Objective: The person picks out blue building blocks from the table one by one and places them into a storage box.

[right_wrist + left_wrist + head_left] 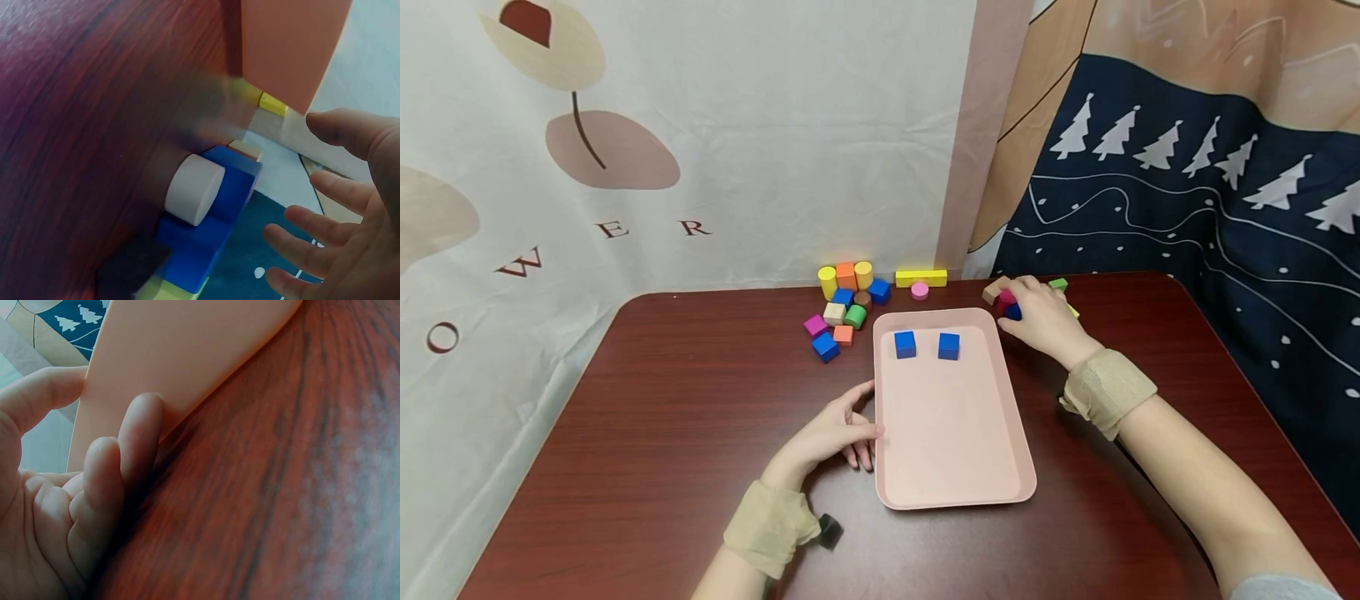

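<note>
A pink tray (955, 450) lies on the table, two blue cubes (906, 345) standing apart near its far end. At its left side my left hand (831, 433) holds the rim, thumb on the edge and fingertips against the outer wall, as the left wrist view shows. My right hand (1045, 321) hovers over a small block group right of the tray, fingers spread and holding nothing in the right wrist view. Beneath it are a white cylinder (195, 189), blue blocks (234, 181), a tan block (995, 290) and a magenta piece (1006, 300); the hand partly hides this group.
Left of the tray's far end sits a cluster of mixed blocks, among them a green cylinder (855, 316) and an orange cube (843, 335). A long yellow bar (921, 278) and a pink disc (920, 291) lie behind the tray. Fabric (775, 150) hangs behind the table.
</note>
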`<control>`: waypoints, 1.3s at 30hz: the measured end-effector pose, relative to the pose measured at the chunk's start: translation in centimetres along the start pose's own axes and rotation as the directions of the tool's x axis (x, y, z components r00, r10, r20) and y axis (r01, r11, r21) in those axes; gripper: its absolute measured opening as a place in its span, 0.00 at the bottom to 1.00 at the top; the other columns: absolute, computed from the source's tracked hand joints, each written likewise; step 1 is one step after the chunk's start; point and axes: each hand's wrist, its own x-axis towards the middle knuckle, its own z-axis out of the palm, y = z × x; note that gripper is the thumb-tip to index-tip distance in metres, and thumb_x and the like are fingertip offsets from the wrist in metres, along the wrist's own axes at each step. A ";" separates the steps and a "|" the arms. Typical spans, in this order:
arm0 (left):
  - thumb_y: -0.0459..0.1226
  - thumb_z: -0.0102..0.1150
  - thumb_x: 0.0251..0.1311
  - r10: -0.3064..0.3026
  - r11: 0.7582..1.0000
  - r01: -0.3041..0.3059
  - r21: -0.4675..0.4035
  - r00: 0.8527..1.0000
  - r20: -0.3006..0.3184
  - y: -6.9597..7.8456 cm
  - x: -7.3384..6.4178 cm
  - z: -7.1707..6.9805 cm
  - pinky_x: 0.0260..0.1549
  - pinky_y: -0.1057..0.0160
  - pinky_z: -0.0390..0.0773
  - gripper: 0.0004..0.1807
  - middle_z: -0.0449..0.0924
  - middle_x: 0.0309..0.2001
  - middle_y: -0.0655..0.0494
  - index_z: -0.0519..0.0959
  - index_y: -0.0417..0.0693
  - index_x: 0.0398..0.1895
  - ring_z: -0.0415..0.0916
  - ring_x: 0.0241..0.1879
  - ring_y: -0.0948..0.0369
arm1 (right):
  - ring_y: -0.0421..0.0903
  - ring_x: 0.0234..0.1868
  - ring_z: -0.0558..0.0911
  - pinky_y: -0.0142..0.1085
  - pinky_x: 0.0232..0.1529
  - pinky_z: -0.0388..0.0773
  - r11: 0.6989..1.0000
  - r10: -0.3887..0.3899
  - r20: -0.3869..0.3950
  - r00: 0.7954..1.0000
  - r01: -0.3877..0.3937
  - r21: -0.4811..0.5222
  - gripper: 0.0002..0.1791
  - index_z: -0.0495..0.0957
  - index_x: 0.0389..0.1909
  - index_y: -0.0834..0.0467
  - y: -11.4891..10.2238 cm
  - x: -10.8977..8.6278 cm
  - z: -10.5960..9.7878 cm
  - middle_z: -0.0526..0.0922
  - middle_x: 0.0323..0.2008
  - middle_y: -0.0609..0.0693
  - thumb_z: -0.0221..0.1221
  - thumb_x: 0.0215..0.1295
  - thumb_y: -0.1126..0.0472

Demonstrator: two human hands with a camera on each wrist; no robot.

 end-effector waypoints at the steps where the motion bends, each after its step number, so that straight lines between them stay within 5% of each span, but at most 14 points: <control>1: 0.35 0.60 0.62 0.000 1.000 0.000 -0.001 1.000 0.000 0.0 0.0 0.0 0.14 0.66 0.77 0.44 0.81 0.24 0.43 0.44 0.42 0.75 0.78 0.16 0.56 | 0.67 0.58 0.68 0.63 0.58 0.58 1.000 0.005 -0.001 1.000 -0.005 -0.003 0.33 0.67 0.63 0.65 0.1 0.0 0.1 0.68 0.58 0.68 0.64 0.58 0.58; 12: 0.34 0.60 0.62 -0.002 1.000 0.002 0.002 1.000 -0.002 0.1 0.0 0.0 0.14 0.66 0.76 0.44 0.81 0.24 0.43 0.44 0.42 0.75 0.78 0.16 0.56 | 0.67 0.59 0.65 0.62 0.58 0.58 0.995 0.099 0.051 0.994 -0.099 0.003 0.36 0.62 0.64 0.70 1.1 0.3 0.6 0.68 0.59 0.70 0.63 0.59 0.58; 39: 0.35 0.60 0.62 0.003 1.000 -0.003 0.009 1.000 0.001 0.0 0.1 -0.1 0.14 0.66 0.77 0.44 0.81 0.25 0.43 0.44 0.42 0.75 0.79 0.16 0.56 | 0.65 0.54 0.68 0.58 0.50 0.61 0.991 0.129 0.039 0.991 -0.128 -0.035 0.32 0.68 0.58 0.72 2.2 0.1 1.6 0.73 0.53 0.70 0.63 0.58 0.56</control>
